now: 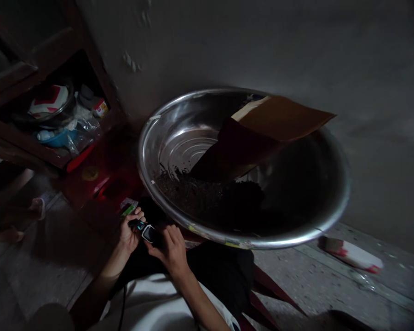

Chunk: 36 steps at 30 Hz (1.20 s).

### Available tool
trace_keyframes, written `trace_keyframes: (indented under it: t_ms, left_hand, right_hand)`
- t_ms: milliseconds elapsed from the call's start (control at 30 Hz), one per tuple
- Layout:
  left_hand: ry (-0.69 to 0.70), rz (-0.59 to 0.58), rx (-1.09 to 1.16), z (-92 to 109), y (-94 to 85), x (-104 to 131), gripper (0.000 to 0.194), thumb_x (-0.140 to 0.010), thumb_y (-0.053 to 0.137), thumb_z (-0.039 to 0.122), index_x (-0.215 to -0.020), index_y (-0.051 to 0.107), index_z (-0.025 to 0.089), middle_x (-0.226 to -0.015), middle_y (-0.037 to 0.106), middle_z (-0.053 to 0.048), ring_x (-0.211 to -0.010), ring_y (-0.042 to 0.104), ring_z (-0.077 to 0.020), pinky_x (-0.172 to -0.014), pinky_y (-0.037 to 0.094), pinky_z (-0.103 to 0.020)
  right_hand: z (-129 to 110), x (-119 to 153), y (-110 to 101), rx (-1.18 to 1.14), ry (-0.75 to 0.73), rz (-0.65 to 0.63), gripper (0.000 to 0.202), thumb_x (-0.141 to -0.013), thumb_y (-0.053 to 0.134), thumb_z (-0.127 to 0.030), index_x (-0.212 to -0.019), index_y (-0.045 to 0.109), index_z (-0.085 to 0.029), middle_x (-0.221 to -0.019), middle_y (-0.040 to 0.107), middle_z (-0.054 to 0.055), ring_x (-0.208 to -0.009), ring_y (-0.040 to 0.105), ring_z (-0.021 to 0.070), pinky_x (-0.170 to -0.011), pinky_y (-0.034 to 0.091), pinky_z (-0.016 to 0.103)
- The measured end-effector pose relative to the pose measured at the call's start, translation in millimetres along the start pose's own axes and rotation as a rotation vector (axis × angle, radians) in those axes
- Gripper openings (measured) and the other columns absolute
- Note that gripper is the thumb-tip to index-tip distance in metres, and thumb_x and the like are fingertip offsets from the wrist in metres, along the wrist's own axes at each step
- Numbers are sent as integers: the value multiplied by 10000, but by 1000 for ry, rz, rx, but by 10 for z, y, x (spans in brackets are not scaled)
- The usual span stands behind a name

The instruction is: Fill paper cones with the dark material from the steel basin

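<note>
In the head view, my left hand (131, 232) is closed around a small black object with teal marks (138, 224). Just above that hand's fingers shows a green and clear packet (128, 209); whether the hand touches it I cannot tell. My right hand (174, 250) has its fingers bent against a dark piece with a pale rounded rim (148, 233), which meets the black object. Their exact kind is too dim to make out. Beyond both hands stands a large steel basin (179, 133), with dark crumbly material (196, 193) along its near side.
A brown paper bag (283, 119) leans inside the basin. At left, a wooden cabinet (31, 69) holds a blue bowl (57, 138) and plastic bags. A red and white object (353, 255) lies on the floor at right. Another person's foot (37, 208) shows at far left.
</note>
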<state>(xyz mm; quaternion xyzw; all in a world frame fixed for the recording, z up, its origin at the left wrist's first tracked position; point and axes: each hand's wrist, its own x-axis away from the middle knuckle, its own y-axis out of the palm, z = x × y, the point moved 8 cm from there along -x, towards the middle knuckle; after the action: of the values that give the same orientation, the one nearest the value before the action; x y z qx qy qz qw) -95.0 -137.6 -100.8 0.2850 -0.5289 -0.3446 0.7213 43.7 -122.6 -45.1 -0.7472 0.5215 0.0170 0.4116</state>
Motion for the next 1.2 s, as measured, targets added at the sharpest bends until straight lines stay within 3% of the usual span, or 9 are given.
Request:
trace_keyframes:
  t_ms: [333, 633, 867, 967, 1033, 1200]
  left_hand:
    - [12, -7, 3, -27, -20, -33, 305, -674, 628, 27, -778, 394, 192, -627, 318, 89, -486, 391, -26, -470, 363, -132]
    - [29, 33, -16, -38, -47, -11, 291, -668, 625, 32, -790, 413, 189, -643, 350, 84, -510, 416, -35, -514, 411, -141]
    - [45, 55, -79, -31, -146, -14, 244, -668, 644, 85, -792, 458, 183, -655, 383, 77, -535, 446, -47, -535, 425, -154]
    - [72, 55, -246, 100, -150, 19, 242, -657, 699, 119, -793, 507, 175, -663, 427, 67, -592, 494, -68, -601, 452, -176]
    - [144, 18, -487, 301, -65, 77, 228, -677, 740, 162, -819, 561, 164, -692, 492, 47, -654, 531, -89, -656, 459, -196]
    - [408, -170, -1098, 864, 419, 324, 210, -815, 711, 306, -959, 657, 162, -951, 684, -48, -927, 623, -177, -858, 471, -263]
  right_hand:
    - [-63, -44, -104, 36, -36, 56, 306, -895, 663, -388, -1098, 598, -168, -921, 681, 75, -837, 602, 222, -738, 462, 357]
    - [-63, 16, -94, 65, -70, 88, 252, -917, 638, -431, -926, 571, -188, -785, 605, 45, -755, 546, 212, -678, 439, 338]
    - [-59, -24, -112, -51, -23, 82, 289, -919, 673, -373, -1117, 591, -179, -935, 676, 70, -855, 607, 213, -751, 482, 340]
    - [-105, -42, -156, -22, -63, 106, 322, -907, 696, -381, -1128, 600, -167, -918, 694, 67, -830, 611, 207, -745, 466, 338]
    - [-135, -49, -184, -18, -80, 110, 333, -909, 692, -399, -1126, 606, -161, -904, 701, 65, -816, 612, 203, -740, 453, 337]
    - [-274, -118, -203, -80, -139, 41, 331, -946, 633, -435, -1127, 615, -158, -921, 714, 74, -823, 619, 200, -747, 439, 342]
